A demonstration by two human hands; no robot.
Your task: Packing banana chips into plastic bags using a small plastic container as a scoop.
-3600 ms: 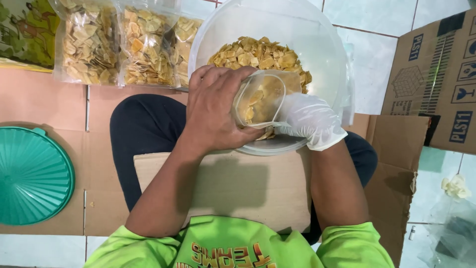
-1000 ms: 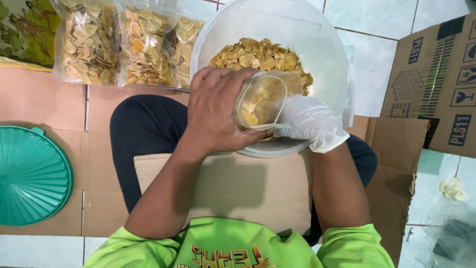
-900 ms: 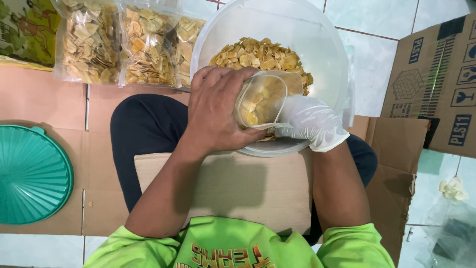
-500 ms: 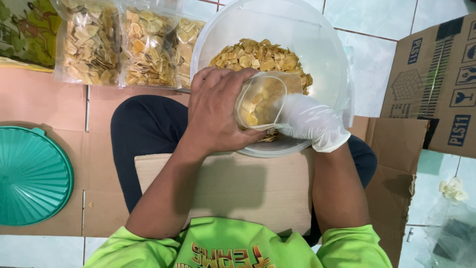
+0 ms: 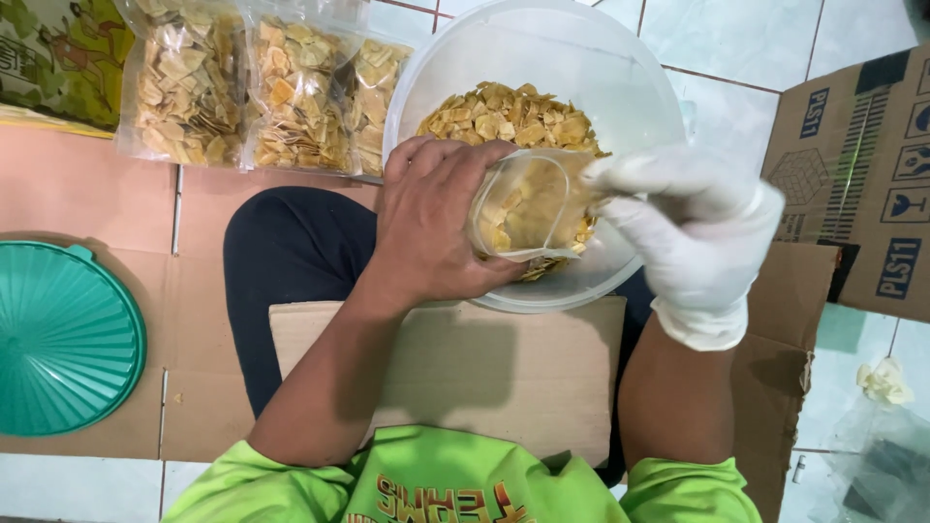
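My bare left hand (image 5: 433,225) grips a clear plastic bag (image 5: 528,205) partly filled with yellow chips, holding its mouth open over a large clear tub. My right hand (image 5: 690,232), in a white glove, has its fingers at the bag's mouth, touching the chips there. The clear tub (image 5: 581,58) holds a heap of yellow chips (image 5: 509,111) and rests in front of my lap. A flat piece of cardboard (image 5: 504,368) lies across my legs below both hands.
Three filled, sealed bags of chips (image 5: 262,92) lie at the upper left. A teal round lid (image 5: 63,334) rests on cardboard at the left. An open cardboard box (image 5: 857,184) stands at the right, with crumpled plastic (image 5: 886,455) on the tiled floor.
Little differs. My gloved right hand has shifted slightly at the bag's mouth while my left hand keeps the bag in the same place over the tub.
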